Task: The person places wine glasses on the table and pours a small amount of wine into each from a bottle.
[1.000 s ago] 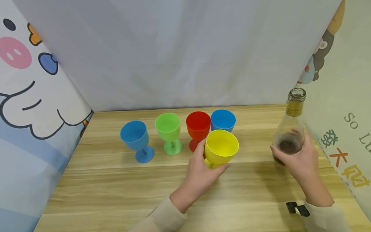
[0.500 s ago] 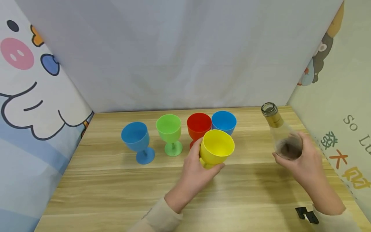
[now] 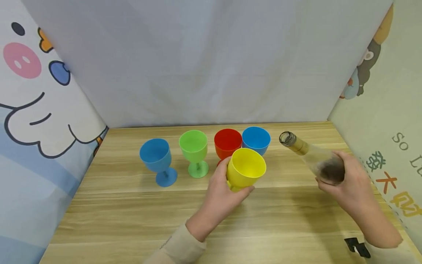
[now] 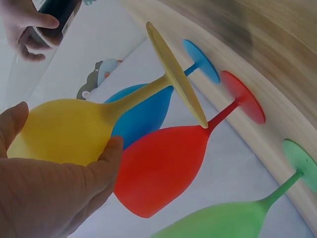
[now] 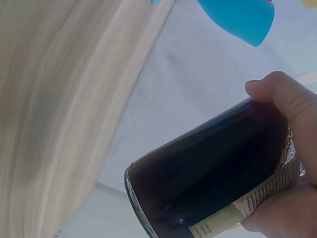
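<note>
A yellow goblet (image 3: 246, 169) is gripped around its bowl by my left hand (image 3: 219, 196), and the left wrist view shows its foot (image 4: 176, 74) raised off the table. My right hand (image 3: 351, 185) holds a clear glass bottle (image 3: 316, 157) by its lower body, with dark liquid inside. The bottle leans left, its open mouth (image 3: 287, 138) right of the yellow goblet and apart from it. In the right wrist view a printed label (image 5: 247, 201) shows on the bottle (image 5: 208, 163) beside my fingers.
Behind the yellow goblet stand a red goblet (image 3: 227, 142) and a blue goblet (image 3: 256, 139). A green goblet (image 3: 193, 146) and another blue goblet (image 3: 156, 156) stand further left on the wooden table (image 3: 138, 223). A pale curtain (image 3: 217, 66) closes off the back.
The bottle has gone from upright to tilted left, its mouth moving down and towards the yellow goblet. The left hand with the yellow goblet has shifted slightly left.
</note>
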`<state>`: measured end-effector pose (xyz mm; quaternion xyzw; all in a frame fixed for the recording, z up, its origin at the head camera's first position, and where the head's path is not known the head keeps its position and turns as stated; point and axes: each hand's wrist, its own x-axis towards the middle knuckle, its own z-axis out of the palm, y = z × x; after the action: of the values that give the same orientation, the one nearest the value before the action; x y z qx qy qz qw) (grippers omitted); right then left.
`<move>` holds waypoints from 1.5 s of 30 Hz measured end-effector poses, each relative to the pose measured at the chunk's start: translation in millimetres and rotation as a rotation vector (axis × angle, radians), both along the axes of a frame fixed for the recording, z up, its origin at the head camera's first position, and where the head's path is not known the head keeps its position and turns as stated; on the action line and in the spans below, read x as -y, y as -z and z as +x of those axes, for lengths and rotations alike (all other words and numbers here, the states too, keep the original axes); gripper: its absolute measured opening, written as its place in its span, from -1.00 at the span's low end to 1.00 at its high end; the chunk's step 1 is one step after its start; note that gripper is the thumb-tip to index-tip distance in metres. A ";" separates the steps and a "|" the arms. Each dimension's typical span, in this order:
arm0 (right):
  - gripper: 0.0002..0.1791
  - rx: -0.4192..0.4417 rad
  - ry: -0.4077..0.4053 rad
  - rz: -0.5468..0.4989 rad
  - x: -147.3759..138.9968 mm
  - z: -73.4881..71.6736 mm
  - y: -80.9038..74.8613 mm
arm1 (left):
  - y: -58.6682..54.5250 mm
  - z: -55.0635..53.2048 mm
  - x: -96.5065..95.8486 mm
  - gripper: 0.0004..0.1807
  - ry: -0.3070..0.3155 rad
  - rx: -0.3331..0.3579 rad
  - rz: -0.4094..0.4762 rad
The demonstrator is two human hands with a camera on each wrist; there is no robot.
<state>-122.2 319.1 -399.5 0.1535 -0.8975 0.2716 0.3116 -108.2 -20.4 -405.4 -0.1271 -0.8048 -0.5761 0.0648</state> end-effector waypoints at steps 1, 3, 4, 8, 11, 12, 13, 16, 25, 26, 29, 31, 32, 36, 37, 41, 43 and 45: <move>0.01 -0.005 -0.005 0.006 -0.5 -0.2 -0.3 | -0.2 -0.1 0.4 -0.05 -0.001 0.001 -0.004; -0.01 -0.013 -0.016 0.018 -1.5 -0.9 -1.3 | -0.6 -0.4 1.7 -0.04 -0.005 0.003 -0.012; -0.02 -0.017 -0.020 0.027 -2.0 -1.4 -1.8 | -0.7 -0.7 2.4 -0.04 -0.006 0.003 -0.016; -0.04 -0.035 -0.030 0.062 -4.7 -2.8 -0.9 | -1.8 -0.6 4.2 -0.04 -0.002 0.000 -0.023; -0.08 -0.045 -0.042 0.087 -6.9 -3.5 1.1 | -2.7 -0.6 4.8 -0.03 0.005 -0.008 -0.025; -0.12 -0.047 -0.046 0.095 -7.4 -3.7 2.0 | -3.1 -0.7 5.0 -0.03 0.007 -0.010 -0.025; -0.15 -0.049 -0.049 0.100 -7.7 -3.6 2.9 | -3.5 -0.6 5.2 -0.03 0.009 -0.011 -0.025; -0.14 -0.050 -0.054 0.109 -8.1 -2.8 5.2 | -4.4 -0.8 6.0 -0.01 0.011 -0.016 -0.025; -0.03 -0.057 -0.020 0.173 -7.8 1.5 6.7 | -4.5 -1.6 5.6 -0.01 0.018 -0.046 -0.036; -0.01 -0.054 -0.014 0.172 -7.7 1.8 6.9 | -4.6 -1.5 5.5 -0.01 0.016 -0.048 -0.041; 0.05 -0.049 -0.001 0.168 -8.0 2.6 7.4 | -5.4 -1.3 5.6 0.00 0.012 -0.051 -0.058; 0.07 -0.051 0.003 0.172 -8.6 2.7 7.7 | -5.9 -1.2 6.1 -0.01 0.011 -0.052 -0.066; 0.08 -0.057 0.003 0.180 -9.1 2.6 7.9 | -6.3 -1.1 6.3 -0.01 0.012 -0.053 -0.067; 0.10 -0.081 0.001 0.217 -11.6 2.6 7.7 | -7.7 -0.4 7.4 -0.03 0.022 -0.064 -0.061; 0.11 -0.087 -0.001 0.228 -12.1 2.8 7.2 | -8.0 -0.2 7.5 -0.03 0.024 -0.068 -0.060; 0.12 -0.106 -0.006 0.263 -13.4 3.9 4.3 | -8.0 0.3 8.3 -0.04 0.029 -0.077 -0.063; 0.13 -0.110 -0.005 0.269 -13.9 3.9 3.2 | -7.6 0.2 8.7 -0.03 0.029 -0.073 -0.068; 0.12 -0.115 -0.001 0.278 -14.8 3.3 2.4 | -7.4 0.2 9.0 -0.04 0.029 -0.068 -0.074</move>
<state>-118.9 333.9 -401.9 0.2111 -0.9071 0.1358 0.3380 -108.0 -29.4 -398.1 -0.1607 -0.8209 -0.5423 0.0790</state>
